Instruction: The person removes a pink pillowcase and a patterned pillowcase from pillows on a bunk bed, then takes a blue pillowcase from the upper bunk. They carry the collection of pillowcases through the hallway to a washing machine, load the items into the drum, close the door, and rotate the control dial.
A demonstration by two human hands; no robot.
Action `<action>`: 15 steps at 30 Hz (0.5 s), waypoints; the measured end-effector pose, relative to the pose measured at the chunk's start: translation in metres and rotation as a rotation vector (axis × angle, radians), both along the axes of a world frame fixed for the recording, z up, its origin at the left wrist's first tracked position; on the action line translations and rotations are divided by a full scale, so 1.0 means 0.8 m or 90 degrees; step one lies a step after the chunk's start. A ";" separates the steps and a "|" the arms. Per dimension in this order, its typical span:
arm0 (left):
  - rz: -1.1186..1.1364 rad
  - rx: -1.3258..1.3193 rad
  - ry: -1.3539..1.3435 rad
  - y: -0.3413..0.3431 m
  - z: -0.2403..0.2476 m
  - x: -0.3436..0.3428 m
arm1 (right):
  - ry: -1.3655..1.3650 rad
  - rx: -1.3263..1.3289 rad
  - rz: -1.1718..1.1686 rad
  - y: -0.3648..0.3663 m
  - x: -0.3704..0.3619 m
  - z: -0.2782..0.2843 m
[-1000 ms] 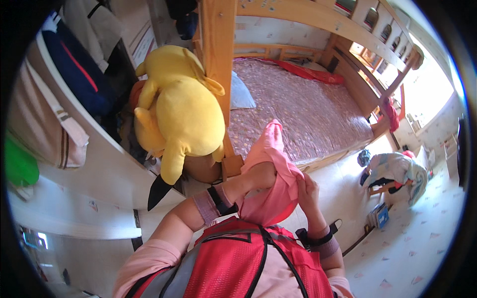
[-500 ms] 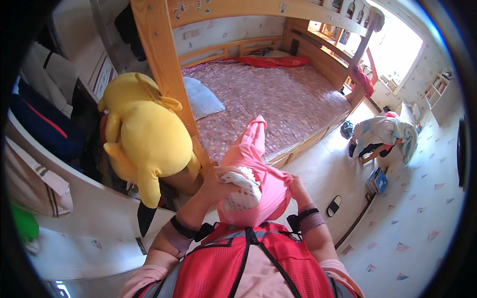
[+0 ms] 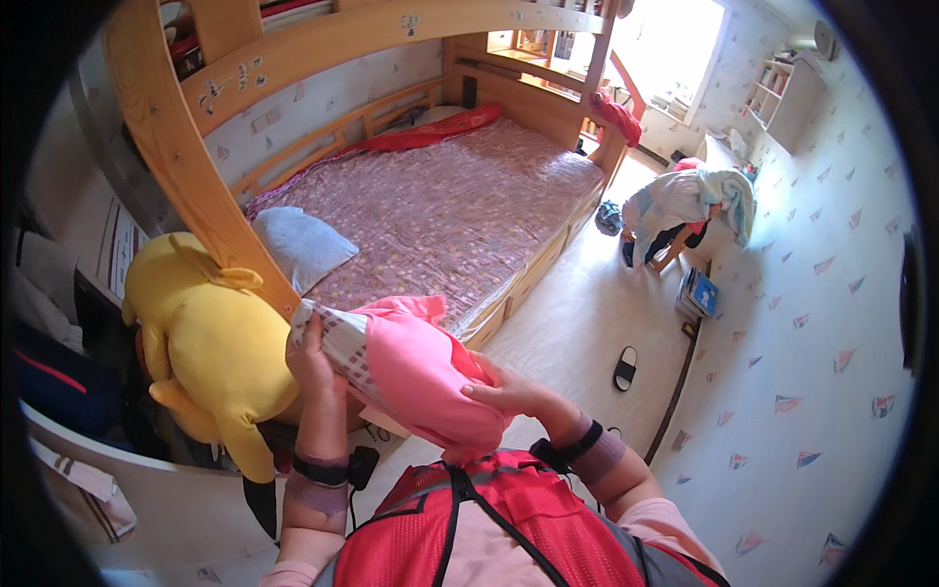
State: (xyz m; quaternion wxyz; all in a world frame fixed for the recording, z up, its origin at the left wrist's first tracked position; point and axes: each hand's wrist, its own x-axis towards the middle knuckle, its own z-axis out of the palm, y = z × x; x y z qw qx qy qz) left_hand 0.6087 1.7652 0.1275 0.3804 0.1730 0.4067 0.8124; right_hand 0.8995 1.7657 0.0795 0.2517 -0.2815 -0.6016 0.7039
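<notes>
A pink cloth cover (image 3: 423, 377) is held in front of my chest, wrapped around a soft white pillow-like thing with grey squares (image 3: 342, 338). The white end sticks out of the cover at the left. My left hand (image 3: 315, 362) is closed round that end, thumb on the near face. On the other side, my right hand (image 3: 514, 386) grips the pink cloth, with its thumb on top and some fingers hidden by the cloth. A loose flap of the pink cloth stands up at the far side.
A large yellow plush toy (image 3: 220, 338) leans beside the wooden bunk bed (image 3: 161, 127) on my left. The lower mattress (image 3: 430, 186) holds a pale blue pillow (image 3: 301, 245). A slipper (image 3: 625, 369), books (image 3: 696, 292) and a cloth-draped stool (image 3: 675, 210) are to the right.
My view has swung right. The pink cover has tilted over sideways, its white end now pointing left. My left hand has moved out to that end; my right hand still grips the cloth.
</notes>
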 end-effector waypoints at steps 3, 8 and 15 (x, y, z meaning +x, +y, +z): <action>0.021 0.004 -0.022 0.006 -0.002 -0.010 | -0.150 0.204 -0.065 -0.012 0.017 0.009; -0.097 0.007 -0.115 0.016 -0.012 -0.020 | -0.263 0.503 -0.252 -0.031 0.000 0.023; -0.227 0.001 -0.224 0.007 0.007 -0.069 | -0.292 0.564 -0.205 -0.022 0.025 0.033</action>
